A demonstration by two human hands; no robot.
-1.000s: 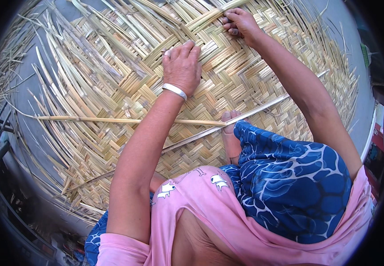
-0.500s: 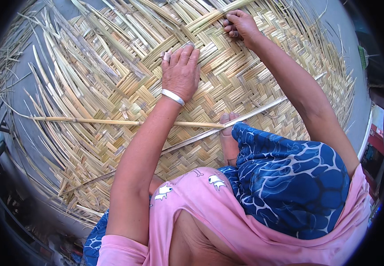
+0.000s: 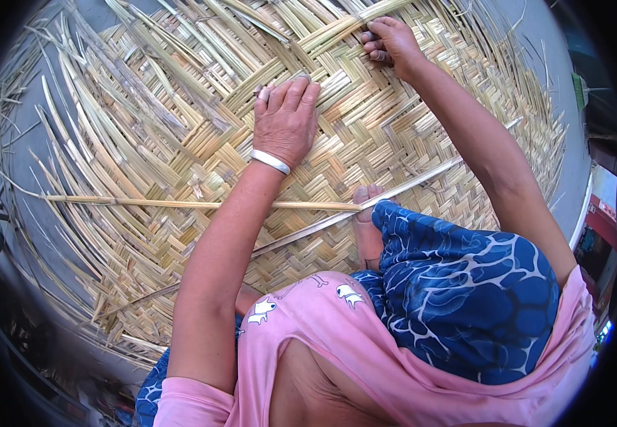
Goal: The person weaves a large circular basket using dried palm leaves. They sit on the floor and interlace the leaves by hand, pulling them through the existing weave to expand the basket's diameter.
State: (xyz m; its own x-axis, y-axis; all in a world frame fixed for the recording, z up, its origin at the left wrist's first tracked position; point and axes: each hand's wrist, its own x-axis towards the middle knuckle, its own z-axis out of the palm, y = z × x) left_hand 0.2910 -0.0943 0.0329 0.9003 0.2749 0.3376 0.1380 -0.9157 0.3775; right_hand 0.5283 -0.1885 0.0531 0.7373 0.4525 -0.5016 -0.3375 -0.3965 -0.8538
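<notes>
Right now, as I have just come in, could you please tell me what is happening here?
A person is working with bare hands over a large woven mat. The left hand lies on the weave, fingers bent; the right hand is at a pale strip near the top, though its grip is partly hidden. Long loose ends fan out at the left. A thin stalk lies across the mat, passing under the left forearm toward a bare foot.

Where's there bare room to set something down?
Grey floor shows along the frayed right edge of the woven mat. Flat weave lies uncovered between the left hand and right forearm. The upper left is crowded with loose strips.
</notes>
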